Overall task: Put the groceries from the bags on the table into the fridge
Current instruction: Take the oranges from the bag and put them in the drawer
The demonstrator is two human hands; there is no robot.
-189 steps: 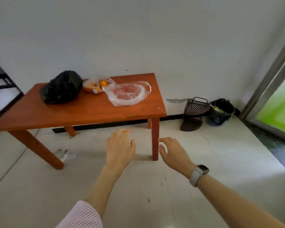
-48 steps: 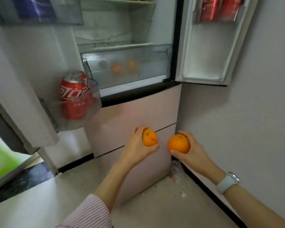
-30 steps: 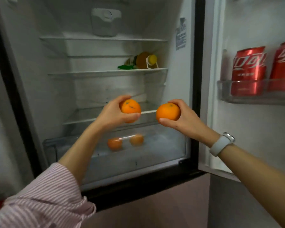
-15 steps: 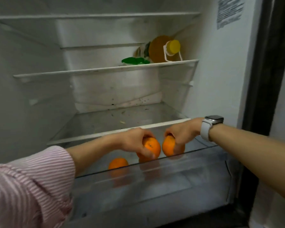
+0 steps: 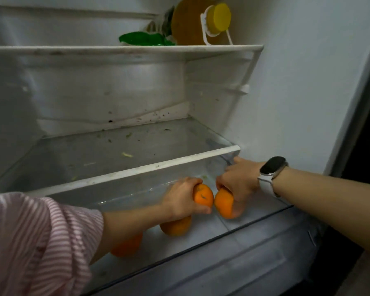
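Observation:
Both my hands reach into the clear crisper drawer point(image 5: 254, 229) at the bottom of the open fridge. My left hand point(image 5: 181, 199) grips one orange point(image 5: 203, 195) from above. Beside it, my right hand point(image 5: 237, 184) grips a second orange point(image 5: 223, 202); the two fruits almost touch. Two more oranges lie in the drawer: one point(image 5: 176, 227) just under my left hand, another point(image 5: 127, 245) partly hidden behind my left forearm.
A glass shelf point(image 5: 137, 169) with crumbs on it sits right above the drawer, its white front rail just over my hands. On the higher shelf point(image 5: 124, 49) stand a yellow-capped bottle point(image 5: 201, 22) and a green packet point(image 5: 145, 39). The fridge's right wall is close to my right wrist.
Both hands have gone deeper and lower into the drawer with their oranges, and the view has moved in closer. A second lying orange now shows under my left hand.

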